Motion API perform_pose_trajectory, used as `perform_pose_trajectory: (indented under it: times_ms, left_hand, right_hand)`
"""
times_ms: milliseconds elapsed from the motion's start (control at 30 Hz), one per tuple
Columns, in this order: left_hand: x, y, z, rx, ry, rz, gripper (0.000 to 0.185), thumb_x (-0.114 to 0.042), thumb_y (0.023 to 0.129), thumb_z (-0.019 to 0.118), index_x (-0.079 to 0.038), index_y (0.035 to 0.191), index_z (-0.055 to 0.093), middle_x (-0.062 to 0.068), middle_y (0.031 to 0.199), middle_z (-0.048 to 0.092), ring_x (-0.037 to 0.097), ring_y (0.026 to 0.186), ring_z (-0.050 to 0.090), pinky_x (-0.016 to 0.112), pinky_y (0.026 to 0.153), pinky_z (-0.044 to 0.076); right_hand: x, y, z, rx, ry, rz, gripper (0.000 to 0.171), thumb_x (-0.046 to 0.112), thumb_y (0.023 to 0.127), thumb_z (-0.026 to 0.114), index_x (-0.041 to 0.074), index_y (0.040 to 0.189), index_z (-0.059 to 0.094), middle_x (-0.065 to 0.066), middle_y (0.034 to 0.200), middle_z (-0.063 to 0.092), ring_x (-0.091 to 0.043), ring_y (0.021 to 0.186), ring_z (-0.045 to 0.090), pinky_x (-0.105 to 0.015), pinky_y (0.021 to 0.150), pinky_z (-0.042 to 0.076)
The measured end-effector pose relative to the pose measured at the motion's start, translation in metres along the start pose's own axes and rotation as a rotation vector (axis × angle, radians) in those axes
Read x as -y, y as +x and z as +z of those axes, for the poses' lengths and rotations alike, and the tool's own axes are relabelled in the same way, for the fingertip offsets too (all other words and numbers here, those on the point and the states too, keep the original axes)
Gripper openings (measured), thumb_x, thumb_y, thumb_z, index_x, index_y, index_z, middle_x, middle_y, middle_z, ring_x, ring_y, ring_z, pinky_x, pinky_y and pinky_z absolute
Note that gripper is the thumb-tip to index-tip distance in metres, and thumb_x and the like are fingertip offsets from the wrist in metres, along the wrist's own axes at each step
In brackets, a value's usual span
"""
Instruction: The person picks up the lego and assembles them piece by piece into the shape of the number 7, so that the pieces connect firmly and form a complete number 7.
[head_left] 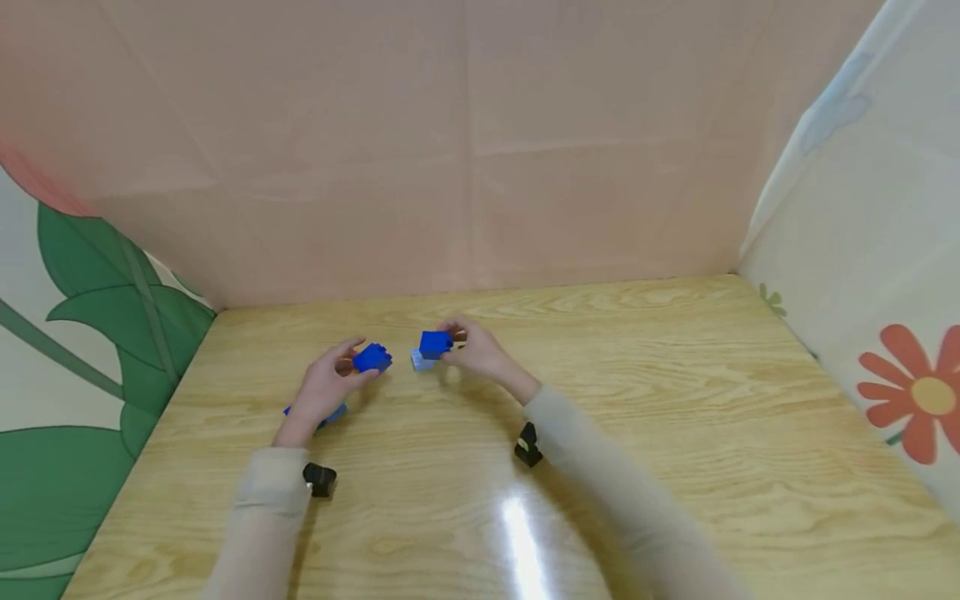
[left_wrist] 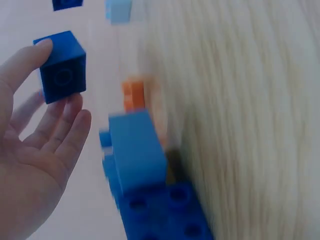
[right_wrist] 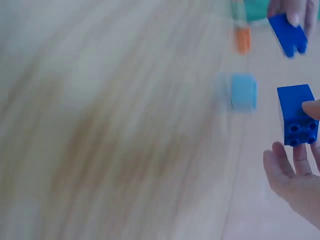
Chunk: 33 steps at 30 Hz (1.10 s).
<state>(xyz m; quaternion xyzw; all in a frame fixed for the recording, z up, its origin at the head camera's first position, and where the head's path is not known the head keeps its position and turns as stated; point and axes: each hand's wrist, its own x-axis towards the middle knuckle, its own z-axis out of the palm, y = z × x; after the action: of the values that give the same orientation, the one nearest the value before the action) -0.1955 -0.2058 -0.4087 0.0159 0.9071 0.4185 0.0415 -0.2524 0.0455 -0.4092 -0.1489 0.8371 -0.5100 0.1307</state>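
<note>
Okay, closest in, some blue blocks (head_left: pixel 335 415) sit on the table (head_left: pixel 420 500); just past them, the left hand (head_left: pixel 322 387) pinches a dark blue block (head_left: pixel 372 358) aloft, fingers parted its width. A pale block (head_left: pixel 417 362) rests nearby. Farther, the right hand (head_left: pixel 480 350) pinches a second dark block (head_left: pixel 435 344), thumb and fingers equally spread, before a pinkish wall (head_left: pixel 450 208).

Printed green leaves (head_left: pixel 60 492) and a red flower (head_left: pixel 932 395) flank the wood-grained table (head_left: pixel 675 375).

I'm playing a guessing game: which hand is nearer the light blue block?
Right. The right hand is just beside the light blue block; the left hand is farther off, on its other side.
</note>
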Motion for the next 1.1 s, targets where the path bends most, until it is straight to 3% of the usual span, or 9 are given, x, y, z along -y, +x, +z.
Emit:
perform_pose_trajectory:
  times_ms: [233,400,567,667,833,933,1100]
  left_hand:
    - [-0.012,0.004,0.023,0.032,0.01,0.04,0.051,-0.023,0.091,0.065,-0.006,0.136,0.048,0.021,0.132,0.053,0.035,0.115,0.055,0.048,0.097,0.048]
    - [-0.024,0.007,0.043,0.084,-0.03,0.01,0.048,-0.019,0.09,0.066,-0.003,0.13,0.045,0.021,0.132,0.053,0.035,0.12,0.053,0.048,0.103,0.045]
    - [-0.037,0.009,0.062,0.107,-0.069,-0.026,0.045,-0.016,0.087,0.069,-0.004,0.124,0.046,0.021,0.128,0.056,0.034,0.12,0.055,0.048,0.103,0.045]
    - [-0.043,0.012,0.072,0.104,-0.108,-0.009,0.043,-0.014,0.086,0.07,-0.004,0.121,0.047,0.021,0.127,0.058,0.033,0.12,0.056,0.047,0.104,0.046]
    - [-0.048,0.019,0.083,0.117,-0.138,0.031,0.049,-0.011,0.086,0.069,-0.008,0.13,0.047,0.021,0.13,0.058,0.033,0.122,0.056,0.047,0.104,0.046]
    - [-0.05,0.024,0.089,0.122,-0.127,0.06,0.045,-0.008,0.086,0.069,-0.008,0.127,0.049,0.022,0.127,0.06,0.033,0.118,0.059,0.044,0.1,0.05]
    - [-0.055,0.031,0.096,0.142,-0.16,0.052,0.04,-0.007,0.083,0.071,-0.004,0.117,0.049,0.023,0.122,0.062,0.033,0.114,0.061,0.043,0.099,0.05]
  right_hand:
    - [-0.016,-0.009,-0.038,-0.031,0.047,0.038,0.045,0.009,0.088,0.064,0.006,0.132,0.052,-0.021,0.136,0.05,-0.039,0.126,0.05,-0.048,0.098,0.051]
    - [-0.023,-0.019,-0.054,-0.025,0.034,0.003,0.048,0.01,0.09,0.063,0.006,0.136,0.051,-0.021,0.136,0.051,-0.038,0.123,0.051,-0.046,0.097,0.051]
    - [-0.027,-0.028,-0.062,-0.021,0.003,-0.01,0.048,0.01,0.09,0.064,0.005,0.135,0.051,-0.023,0.134,0.052,-0.039,0.122,0.052,-0.046,0.098,0.05]
    - [-0.03,-0.03,-0.066,-0.026,-0.01,0.025,0.046,0.013,0.09,0.065,0.004,0.133,0.051,-0.021,0.133,0.052,-0.038,0.122,0.051,-0.046,0.098,0.05]
    - [-0.032,-0.031,-0.07,-0.045,0.002,0.025,0.043,0.013,0.089,0.065,0.001,0.129,0.052,-0.023,0.129,0.054,-0.037,0.118,0.054,-0.042,0.094,0.052]
    - [-0.033,-0.03,-0.071,-0.053,0.024,-0.004,0.042,0.011,0.089,0.066,-0.001,0.127,0.052,-0.025,0.128,0.055,-0.039,0.117,0.055,-0.042,0.094,0.052]
    - [-0.035,-0.029,-0.073,-0.033,0.067,-0.027,0.042,0.009,0.089,0.066,-0.002,0.127,0.051,-0.024,0.13,0.052,-0.042,0.119,0.055,-0.043,0.095,0.053]
